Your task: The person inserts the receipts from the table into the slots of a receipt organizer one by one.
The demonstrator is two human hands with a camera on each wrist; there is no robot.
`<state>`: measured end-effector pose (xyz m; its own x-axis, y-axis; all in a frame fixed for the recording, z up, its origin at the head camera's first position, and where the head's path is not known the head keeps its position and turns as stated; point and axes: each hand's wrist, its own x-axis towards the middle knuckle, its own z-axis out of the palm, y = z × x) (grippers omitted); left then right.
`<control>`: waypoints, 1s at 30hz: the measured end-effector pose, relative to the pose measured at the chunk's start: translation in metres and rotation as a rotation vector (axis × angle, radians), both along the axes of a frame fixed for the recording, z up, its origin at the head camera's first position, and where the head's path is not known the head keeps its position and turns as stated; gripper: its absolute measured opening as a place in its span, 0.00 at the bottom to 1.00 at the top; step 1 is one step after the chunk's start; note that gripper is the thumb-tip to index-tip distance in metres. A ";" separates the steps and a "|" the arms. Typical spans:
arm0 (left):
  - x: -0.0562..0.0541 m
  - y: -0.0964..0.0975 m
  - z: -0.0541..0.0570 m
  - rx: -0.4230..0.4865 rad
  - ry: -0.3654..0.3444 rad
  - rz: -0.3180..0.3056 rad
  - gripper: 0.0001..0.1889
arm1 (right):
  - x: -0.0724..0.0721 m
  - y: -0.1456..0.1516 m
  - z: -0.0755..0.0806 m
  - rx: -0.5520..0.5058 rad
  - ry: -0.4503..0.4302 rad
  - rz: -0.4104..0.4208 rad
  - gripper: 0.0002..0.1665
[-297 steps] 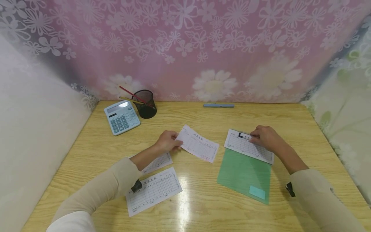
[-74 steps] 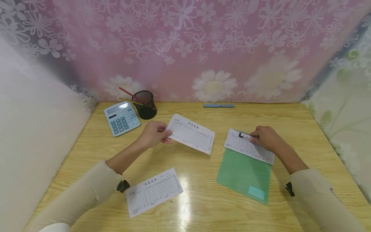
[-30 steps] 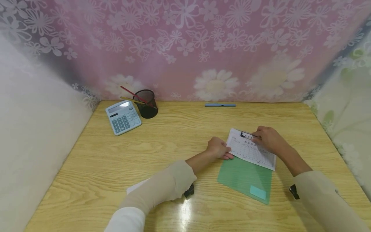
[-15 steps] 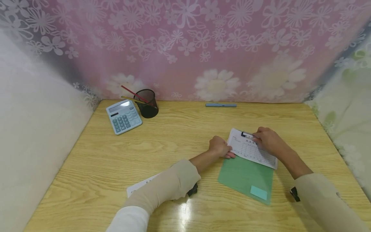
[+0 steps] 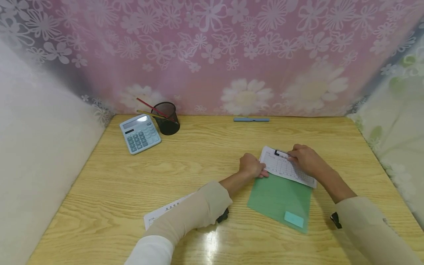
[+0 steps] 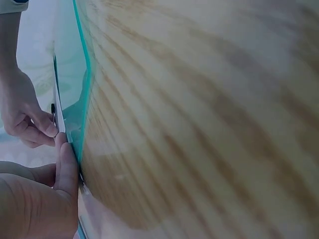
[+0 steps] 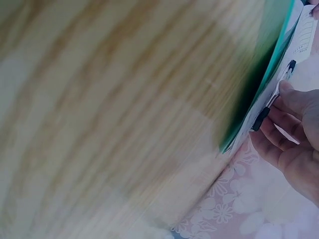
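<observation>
A green clipboard (image 5: 278, 198) with a pale blue label lies at the right of the table. Printed paper slips (image 5: 281, 167) cover its upper part. My left hand (image 5: 250, 165) pinches the slips' left edge between thumb and fingers; in the left wrist view its fingertips (image 6: 62, 144) are right at the board's edge. My right hand (image 5: 306, 158) grips the clipboard's metal clip (image 5: 281, 153) at the top. Seen from the right wrist, the thumb and fingers (image 7: 271, 132) hold the clip's wire lever beside its black ends.
Another printed slip (image 5: 162, 211) lies at the lower left, mostly hidden under my left sleeve (image 5: 195, 209). A light blue calculator (image 5: 140, 134) stands beside a black mesh pen cup (image 5: 168, 121) holding pencils. At the back edge lies a blue pen (image 5: 251, 119).
The left hand has carried a slip from mid-table rightward to the clipboard. Over the last second that slip has slid up towards the clip. The right hand keeps its hold on the clip.
</observation>
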<state>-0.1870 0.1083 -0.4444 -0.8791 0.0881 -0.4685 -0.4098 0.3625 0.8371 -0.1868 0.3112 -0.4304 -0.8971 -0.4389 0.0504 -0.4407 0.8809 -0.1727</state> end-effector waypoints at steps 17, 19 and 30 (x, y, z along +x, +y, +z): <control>0.002 0.002 0.003 -0.020 0.046 -0.010 0.06 | -0.001 0.000 -0.002 0.015 0.015 -0.009 0.15; 0.001 0.002 0.002 -0.012 0.042 -0.007 0.06 | -0.001 -0.001 -0.002 0.015 0.007 -0.021 0.15; -0.004 -0.004 0.001 0.046 0.006 -0.034 0.04 | -0.001 -0.002 0.001 0.005 -0.063 -0.070 0.17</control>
